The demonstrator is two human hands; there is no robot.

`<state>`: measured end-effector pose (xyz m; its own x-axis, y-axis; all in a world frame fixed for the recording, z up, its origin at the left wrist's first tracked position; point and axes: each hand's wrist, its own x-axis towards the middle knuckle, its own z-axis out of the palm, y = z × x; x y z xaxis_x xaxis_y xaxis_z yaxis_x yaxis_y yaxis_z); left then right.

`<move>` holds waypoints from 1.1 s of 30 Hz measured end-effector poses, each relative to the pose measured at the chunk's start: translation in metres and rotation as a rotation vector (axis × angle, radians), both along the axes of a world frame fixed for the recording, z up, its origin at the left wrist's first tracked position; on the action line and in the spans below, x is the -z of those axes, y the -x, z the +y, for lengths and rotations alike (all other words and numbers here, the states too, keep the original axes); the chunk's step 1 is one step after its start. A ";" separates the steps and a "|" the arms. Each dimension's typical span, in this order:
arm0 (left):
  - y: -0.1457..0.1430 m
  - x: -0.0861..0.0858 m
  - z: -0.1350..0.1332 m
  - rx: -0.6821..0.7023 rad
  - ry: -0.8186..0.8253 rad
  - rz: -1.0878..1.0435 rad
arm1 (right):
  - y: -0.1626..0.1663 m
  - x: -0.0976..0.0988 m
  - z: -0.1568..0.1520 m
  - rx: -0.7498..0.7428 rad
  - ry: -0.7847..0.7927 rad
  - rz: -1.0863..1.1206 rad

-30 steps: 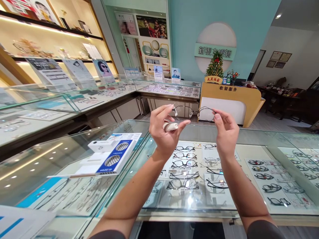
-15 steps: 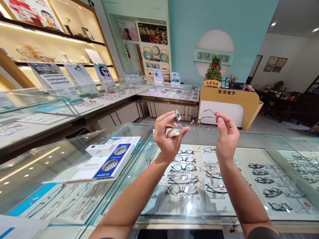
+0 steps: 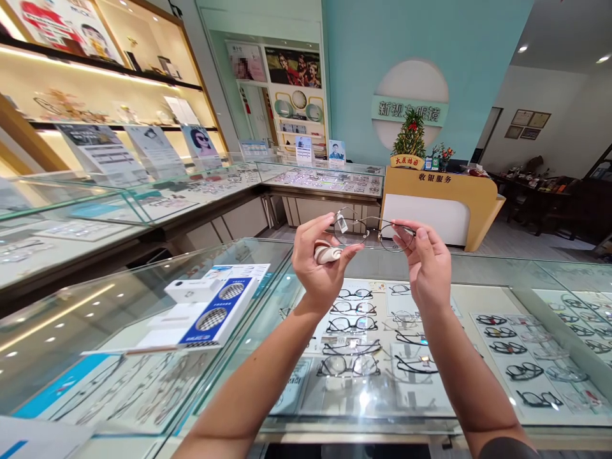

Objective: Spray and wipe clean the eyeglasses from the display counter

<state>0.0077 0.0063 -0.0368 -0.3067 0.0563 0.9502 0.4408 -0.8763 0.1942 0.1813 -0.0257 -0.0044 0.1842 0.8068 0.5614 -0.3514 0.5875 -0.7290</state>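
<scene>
I hold a thin metal-rimmed pair of glasses up at chest height, above a glass display counter. My left hand pinches the left end of the frame, where a small white tag hangs, and keeps a folded white cloth tucked against its palm. My right hand pinches the right lens rim with its fingertips. Both hands are closed on the frame.
Under the glass lie several rows of glasses on white trays. A blue and white box and a small white box sit on the counter at left. Farther off stand more glass counters, a yellow cashier desk and lit wall shelves.
The glasses turned from edge-on to face me, both lenses showing. My right hand moved left along the frame, closer to my left hand. The view hardly shifted.
</scene>
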 end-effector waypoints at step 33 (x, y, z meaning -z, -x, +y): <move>-0.005 0.005 -0.007 0.017 0.130 0.000 | -0.001 -0.003 0.002 -0.262 0.122 0.089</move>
<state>0.0132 -0.0002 -0.0420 -0.3046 0.1840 0.9345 0.4259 -0.8513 0.3064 0.1825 -0.0241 -0.0012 0.0046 0.8938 0.4484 -0.5450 0.3782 -0.7483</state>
